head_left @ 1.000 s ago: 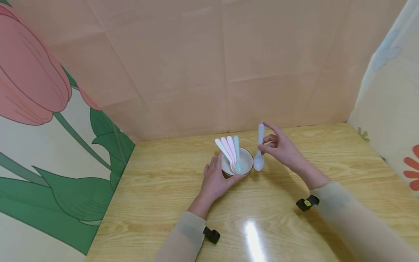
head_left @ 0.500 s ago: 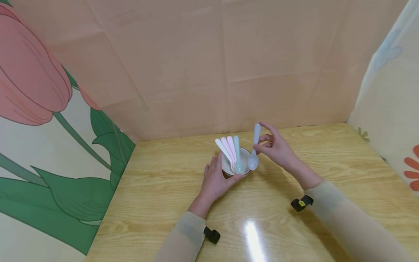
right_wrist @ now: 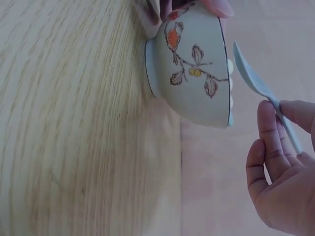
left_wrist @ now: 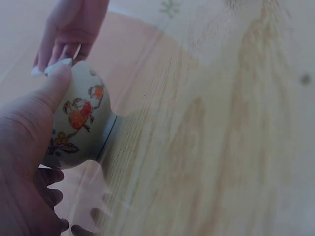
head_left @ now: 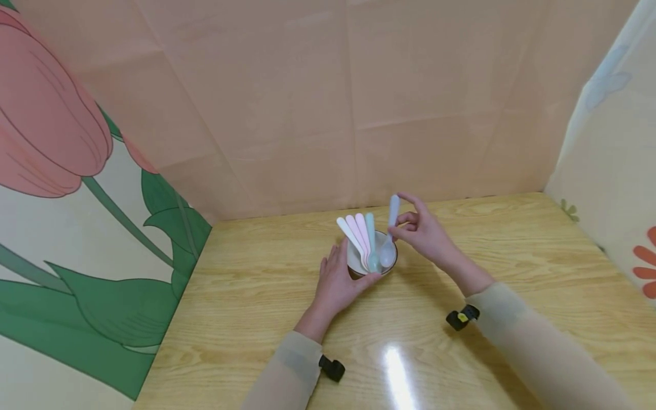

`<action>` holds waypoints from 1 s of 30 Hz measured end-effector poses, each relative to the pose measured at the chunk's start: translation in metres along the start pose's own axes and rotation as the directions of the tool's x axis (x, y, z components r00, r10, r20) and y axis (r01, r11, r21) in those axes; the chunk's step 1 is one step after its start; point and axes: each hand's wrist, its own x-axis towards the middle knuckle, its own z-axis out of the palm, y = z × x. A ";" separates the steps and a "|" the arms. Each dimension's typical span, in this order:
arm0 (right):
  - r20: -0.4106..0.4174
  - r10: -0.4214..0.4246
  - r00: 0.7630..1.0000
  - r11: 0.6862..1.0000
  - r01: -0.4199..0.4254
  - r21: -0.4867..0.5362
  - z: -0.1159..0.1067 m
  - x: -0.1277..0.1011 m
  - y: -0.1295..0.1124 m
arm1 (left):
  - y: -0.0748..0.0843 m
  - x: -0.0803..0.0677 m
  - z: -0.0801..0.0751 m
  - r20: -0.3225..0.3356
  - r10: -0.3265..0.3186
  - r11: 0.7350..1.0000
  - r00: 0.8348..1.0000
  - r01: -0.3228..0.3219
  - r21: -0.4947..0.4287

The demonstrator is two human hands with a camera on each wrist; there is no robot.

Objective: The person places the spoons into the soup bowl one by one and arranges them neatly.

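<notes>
My left hand (head_left: 337,285) grips a small bowl (head_left: 381,238), thumb at the near rim and fingers around its left side. In the right wrist view the bowl's pale outside (right_wrist: 197,73) shows painted branches and orange fruit. A white spoon (head_left: 349,232), two pink spoons (head_left: 362,228) and a pale teal spoon (head_left: 370,230) lean in the bowl, handles up past the far rim. My right hand (head_left: 427,236) pinches a pale lavender spoon (head_left: 393,212) by its handle, bowl end down. In the right wrist view that spoon (right_wrist: 251,73) is above the rim.
The bowl stands on a wood-grain table (head_left: 246,296) near its far edge. Behind rises a pinkish cloth backdrop (head_left: 287,114). A panel with printed tulips (head_left: 46,102) borders the left, and a pale floral panel (head_left: 615,171) the right.
My right hand has moved left with the lavender spoon, from beside the bowl's right rim to over the bowl. The left hand and the other spoons have stayed put.
</notes>
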 end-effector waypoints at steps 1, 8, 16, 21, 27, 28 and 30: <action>0.001 -0.001 1.000 1.000 0.001 -0.001 0.001 0.000 0.000 | 0.000 0.000 0.000 0.000 0.000 1.000 1.000 0.000 0.003; -0.007 0.000 1.000 0.999 0.000 -0.034 0.009 0.004 0.004 | 0.002 -0.002 -0.001 -0.002 0.003 1.000 1.000 -0.003 0.010; -0.009 0.024 1.000 0.999 -0.025 -0.047 0.017 0.007 0.011 | 0.003 -0.002 -0.001 -0.005 0.005 1.000 1.000 -0.005 0.009; -0.003 0.017 1.000 0.998 -0.017 -0.058 0.020 0.009 0.013 | 0.003 -0.002 -0.001 -0.007 0.011 1.000 1.000 -0.011 0.012; 0.003 -0.006 1.000 0.996 0.006 -0.093 0.023 0.012 0.017 | 0.004 -0.002 -0.002 -0.002 0.010 1.000 1.000 -0.010 0.022; 0.005 -0.008 1.000 0.995 0.008 -0.100 0.023 0.012 0.017 | 0.004 -0.002 -0.002 -0.002 0.009 1.000 1.000 -0.009 0.024; 0.007 -0.008 1.000 0.993 0.009 -0.118 0.023 0.013 0.018 | 0.004 -0.002 -0.002 -0.002 0.009 1.000 1.000 -0.009 0.026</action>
